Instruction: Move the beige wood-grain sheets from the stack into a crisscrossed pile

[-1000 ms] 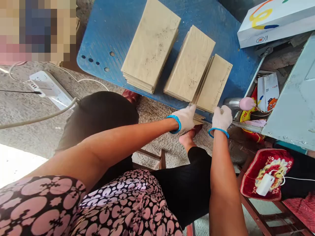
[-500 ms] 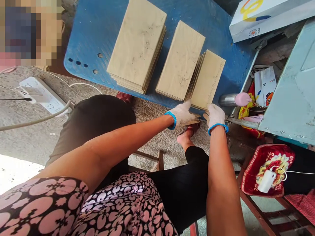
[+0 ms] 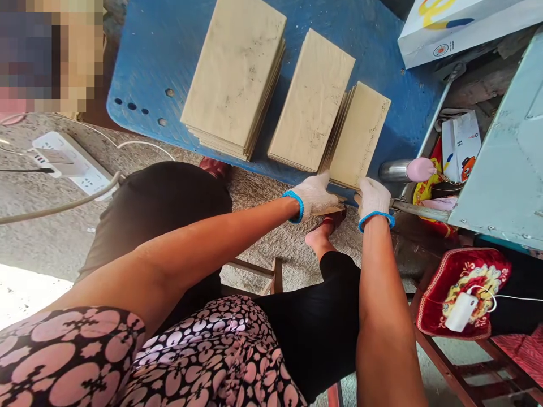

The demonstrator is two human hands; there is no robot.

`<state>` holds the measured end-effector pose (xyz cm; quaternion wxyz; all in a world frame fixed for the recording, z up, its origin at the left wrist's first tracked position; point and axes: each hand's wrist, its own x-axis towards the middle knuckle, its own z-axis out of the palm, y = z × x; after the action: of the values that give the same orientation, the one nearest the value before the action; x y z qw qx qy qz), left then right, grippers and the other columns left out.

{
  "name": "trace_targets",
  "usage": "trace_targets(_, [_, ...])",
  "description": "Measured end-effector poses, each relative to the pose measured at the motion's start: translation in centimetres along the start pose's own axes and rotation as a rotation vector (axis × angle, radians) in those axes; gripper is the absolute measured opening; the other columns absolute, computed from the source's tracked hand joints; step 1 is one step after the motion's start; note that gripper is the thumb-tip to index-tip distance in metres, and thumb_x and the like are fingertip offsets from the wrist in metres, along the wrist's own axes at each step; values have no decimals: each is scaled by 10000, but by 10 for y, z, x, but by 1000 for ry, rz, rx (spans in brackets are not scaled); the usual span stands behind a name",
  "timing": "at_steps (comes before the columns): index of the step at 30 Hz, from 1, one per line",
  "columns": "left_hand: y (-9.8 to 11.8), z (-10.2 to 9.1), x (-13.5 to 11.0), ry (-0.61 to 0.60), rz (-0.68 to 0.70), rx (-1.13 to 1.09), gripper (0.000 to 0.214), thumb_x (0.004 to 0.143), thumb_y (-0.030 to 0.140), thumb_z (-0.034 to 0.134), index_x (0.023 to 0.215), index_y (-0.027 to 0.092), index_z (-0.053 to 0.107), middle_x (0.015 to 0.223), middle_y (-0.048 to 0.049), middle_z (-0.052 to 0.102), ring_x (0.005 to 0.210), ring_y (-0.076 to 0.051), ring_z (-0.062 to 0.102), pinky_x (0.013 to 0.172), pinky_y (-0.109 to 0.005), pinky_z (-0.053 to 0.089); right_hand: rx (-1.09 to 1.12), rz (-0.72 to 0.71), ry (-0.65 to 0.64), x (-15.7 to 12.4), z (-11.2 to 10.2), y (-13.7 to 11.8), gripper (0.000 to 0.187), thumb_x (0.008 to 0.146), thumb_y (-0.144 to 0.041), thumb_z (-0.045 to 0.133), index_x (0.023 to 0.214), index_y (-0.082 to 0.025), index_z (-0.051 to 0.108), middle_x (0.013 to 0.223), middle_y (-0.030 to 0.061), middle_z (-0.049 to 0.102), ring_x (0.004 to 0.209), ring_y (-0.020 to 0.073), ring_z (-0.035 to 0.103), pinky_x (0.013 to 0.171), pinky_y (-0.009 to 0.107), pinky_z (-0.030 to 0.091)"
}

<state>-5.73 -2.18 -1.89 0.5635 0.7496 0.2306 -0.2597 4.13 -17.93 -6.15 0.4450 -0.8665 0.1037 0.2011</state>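
Both my hands wear white knit gloves with blue cuffs. My left hand (image 3: 314,195) is closed on the near end of a thin stack of tan boards (image 3: 360,133) at the blue table's near edge. My right hand (image 3: 373,197) grips the same stack's near end from the right. That stack leans against a taller middle stack (image 3: 313,99). A third, larger stack (image 3: 235,76) lies further left on the blue table (image 3: 165,51).
A white carton (image 3: 460,22) sits at the table's far right. To the right stand a pale metal machine (image 3: 504,147), a steel flask with a pink cap (image 3: 407,170) and snack boxes. A power strip (image 3: 70,161) with cables lies left; a red cushion (image 3: 460,291) right.
The view shifted a little, and both hands slid slightly left along the table's near edge while keeping hold of the thin stack's end.
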Motion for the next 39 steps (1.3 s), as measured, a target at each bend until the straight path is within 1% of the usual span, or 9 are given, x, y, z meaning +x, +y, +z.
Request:
trace_targets(5, [1,-2,-3,18,56,-27,536,766,315,699,1285,213,609,1122,-51,708,1000,-220,664,882,-279,510,89,76,41,1,1,-2,139,681,-322,569,706,-187,550,575,-71,332,518,79,292,425,196,261])
trace_targets(12, [2,0,-1,14,46,21,594,780,420,658,1318,186,566,1188,-88,684,1038,-238,640,870,-288,520,-253,-134,100,14,-11,0,279,762,-415,609,635,-185,516,595,-44,387,593,95,408,466,182,346])
trace_targets(17, [5,-2,-4,23,41,19,770,766,442,663,1457,194,431,1338,-109,616,1163,-258,593,911,-265,505,241,111,53,10,-7,-8,207,729,-331,701,845,-185,610,765,-35,600,618,83,533,523,178,481])
trace_targets(20, [9,-8,-9,8,30,-10,752,744,438,694,1417,189,465,1241,-107,657,1102,-259,620,873,-269,515,500,262,-67,9,-10,-13,198,742,-246,710,913,-198,621,833,-20,663,608,70,563,512,156,496])
trace_targets(25, [11,-14,-15,-26,42,-160,579,743,413,723,1262,210,563,1023,-63,703,964,-219,642,789,-291,543,611,320,-165,7,-30,-11,129,772,-160,692,879,-187,627,834,-12,700,628,78,619,507,147,523])
trace_targets(29, [0,-5,-13,-30,17,-280,479,776,447,711,1167,189,613,972,-65,722,897,-207,664,735,-292,556,584,353,-243,-19,-51,8,191,713,-155,754,854,-189,631,880,0,728,684,99,668,535,162,560])
trace_targets(32, [-11,11,-5,-42,-92,-355,437,798,481,715,1085,158,650,999,-88,740,920,-229,686,740,-298,567,568,394,-242,-50,-63,26,249,659,-168,801,838,-190,629,882,4,737,694,107,684,558,172,574])
trace_targets(35, [-15,30,5,-118,-181,-658,357,835,402,725,1072,145,653,1060,-105,746,936,-217,705,783,-309,585,558,450,-194,-79,-68,39,313,593,-181,843,831,-192,640,854,1,739,668,105,682,546,165,563])
trace_targets(39, [-15,49,14,-202,-156,-1068,259,814,242,744,1037,132,672,1028,-107,757,890,-208,723,832,-357,602,566,432,-225,-108,-69,48,360,573,-260,898,847,-198,672,880,16,743,694,112,682,552,165,552])
